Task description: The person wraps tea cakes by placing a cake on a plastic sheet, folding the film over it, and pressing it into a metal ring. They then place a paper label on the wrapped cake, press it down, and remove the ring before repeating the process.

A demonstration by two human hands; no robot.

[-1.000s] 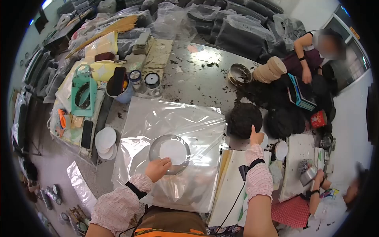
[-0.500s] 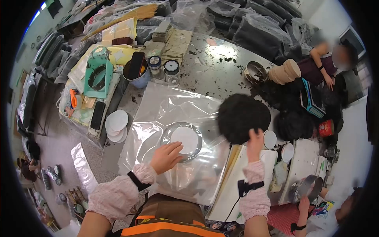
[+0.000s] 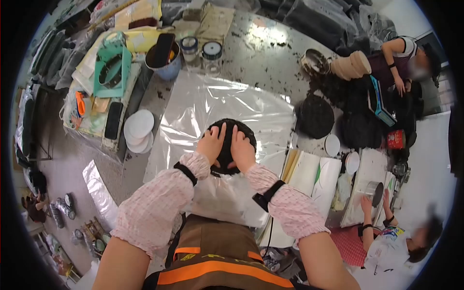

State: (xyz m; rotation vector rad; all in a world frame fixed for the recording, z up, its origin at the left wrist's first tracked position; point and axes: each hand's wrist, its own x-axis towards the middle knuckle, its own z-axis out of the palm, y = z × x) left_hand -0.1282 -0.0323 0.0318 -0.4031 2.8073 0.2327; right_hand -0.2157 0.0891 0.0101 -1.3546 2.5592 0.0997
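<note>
A round mass of black, fibrous-looking material (image 3: 226,153) lies on the clear plastic sheet (image 3: 183,116) in front of me. My left hand (image 3: 211,146) rests on its left side, fingers stretched out and lying flat. Against the right side lies my right hand (image 3: 241,151), its fingers also extended and the thumb turned inward. Both palms touch the mass, and neither hand is closed around it. Part of a thin dark rim shows around the mass. Further right, another black round clump (image 3: 316,116) sits on the table, near a small white disc (image 3: 331,145).
White discs (image 3: 140,123) are stacked at the left edge. Behind the sheet stand a blue bucket (image 3: 166,70) and glass jars (image 3: 212,58). A teal tray (image 3: 112,72) is further left. Wooden rings (image 3: 352,66) stand at right. A co-worker's hands (image 3: 367,205) hold a metal ring.
My right hand has moved left from the black clump to the middle of the sheet. Black material now covers the white disc inside the ring there. My left hand has moved up onto it.
</note>
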